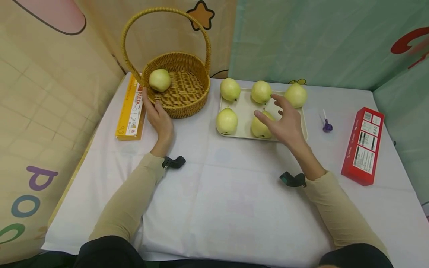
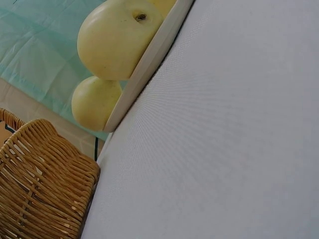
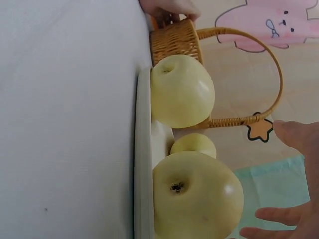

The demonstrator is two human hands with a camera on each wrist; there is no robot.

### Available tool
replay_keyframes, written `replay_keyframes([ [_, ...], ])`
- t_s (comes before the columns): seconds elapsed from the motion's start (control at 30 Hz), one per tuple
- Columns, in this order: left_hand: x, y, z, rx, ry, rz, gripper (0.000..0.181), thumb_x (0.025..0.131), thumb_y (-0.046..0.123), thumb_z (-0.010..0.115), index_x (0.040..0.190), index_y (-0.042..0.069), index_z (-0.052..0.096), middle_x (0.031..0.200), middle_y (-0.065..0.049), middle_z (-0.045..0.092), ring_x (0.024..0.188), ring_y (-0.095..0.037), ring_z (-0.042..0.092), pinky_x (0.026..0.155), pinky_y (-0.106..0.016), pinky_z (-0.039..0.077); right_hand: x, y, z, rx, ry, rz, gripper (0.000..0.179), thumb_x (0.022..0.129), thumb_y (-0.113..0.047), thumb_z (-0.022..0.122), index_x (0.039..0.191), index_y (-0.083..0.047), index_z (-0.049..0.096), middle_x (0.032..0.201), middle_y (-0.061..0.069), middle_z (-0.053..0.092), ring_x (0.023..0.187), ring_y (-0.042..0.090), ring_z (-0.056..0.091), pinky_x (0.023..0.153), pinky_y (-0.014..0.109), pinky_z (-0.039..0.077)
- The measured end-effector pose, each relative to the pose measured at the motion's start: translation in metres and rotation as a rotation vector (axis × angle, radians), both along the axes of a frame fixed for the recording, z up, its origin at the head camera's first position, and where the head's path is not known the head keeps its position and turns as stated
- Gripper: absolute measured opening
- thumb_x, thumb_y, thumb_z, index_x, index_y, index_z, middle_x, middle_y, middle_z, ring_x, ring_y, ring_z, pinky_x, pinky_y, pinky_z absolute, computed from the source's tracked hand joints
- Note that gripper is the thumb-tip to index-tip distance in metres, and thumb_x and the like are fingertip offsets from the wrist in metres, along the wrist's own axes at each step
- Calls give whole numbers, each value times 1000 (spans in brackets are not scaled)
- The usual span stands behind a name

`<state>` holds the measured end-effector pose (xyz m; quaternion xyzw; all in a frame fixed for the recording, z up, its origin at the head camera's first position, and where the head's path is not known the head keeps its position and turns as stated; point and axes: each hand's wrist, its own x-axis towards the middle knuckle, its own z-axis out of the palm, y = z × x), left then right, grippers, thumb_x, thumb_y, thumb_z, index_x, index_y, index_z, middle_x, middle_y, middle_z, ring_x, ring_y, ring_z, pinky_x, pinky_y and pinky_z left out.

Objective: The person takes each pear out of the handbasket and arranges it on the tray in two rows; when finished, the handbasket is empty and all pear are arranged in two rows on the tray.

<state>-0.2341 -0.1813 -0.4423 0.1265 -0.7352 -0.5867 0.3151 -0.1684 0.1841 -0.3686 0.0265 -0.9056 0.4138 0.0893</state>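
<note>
My left hand (image 1: 161, 119) touches the near left side of a woven wicker basket (image 1: 187, 111), its fingers lying along the outer wall and its thumb at the rim. One pale yellow-green pear (image 1: 159, 80) sits inside the basket, at its left. To the right, a shallow cream tray (image 1: 242, 106) bears several more such pears. Over its front right part hovers my right hand (image 1: 286, 121), thumb and fingers spread apart, holding nothing. The front middle pear (image 1: 260, 126) lies just below the thumb. In the right wrist view, the spread fingers (image 3: 284, 214) stand beside a large pear (image 3: 197, 196).
A yellow pasta box (image 1: 130, 115) lies left of the basket, partly behind its wall. Right of the tray are a purple-wrapped lollipop (image 1: 327, 126) and a red box (image 1: 363, 147). The tall basket handle (image 1: 164, 9) arches upward. Printed curtains (image 1: 318, 41) hang behind the white-covered table (image 1: 218, 208).
</note>
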Motion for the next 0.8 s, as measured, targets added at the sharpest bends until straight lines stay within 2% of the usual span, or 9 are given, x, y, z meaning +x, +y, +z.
replay_keyframes([
  [0.2,0,0,-1,-1,11,-2,60,109,12,35,168,15,26,174,4,27,157,4,19,126,-13,12,-5,-12,5,4,52,4,83,89,-54,78,155,-12,51,159,9,52,148,29,46,121,55,38],
  [0.5,1,0,0,16,3,-27,64,110,13,36,171,15,15,178,0,16,156,9,10,126,-12,7,-12,-38,14,-15,32,26,82,89,-56,76,156,-17,51,159,6,51,149,27,44,122,55,35],
  [0.8,1,1,1,64,-12,-1,65,109,14,37,170,12,16,178,0,17,157,3,16,124,-11,11,-20,-69,26,-36,77,72,77,89,-54,77,153,-19,54,154,1,57,146,24,48,121,47,36],
])
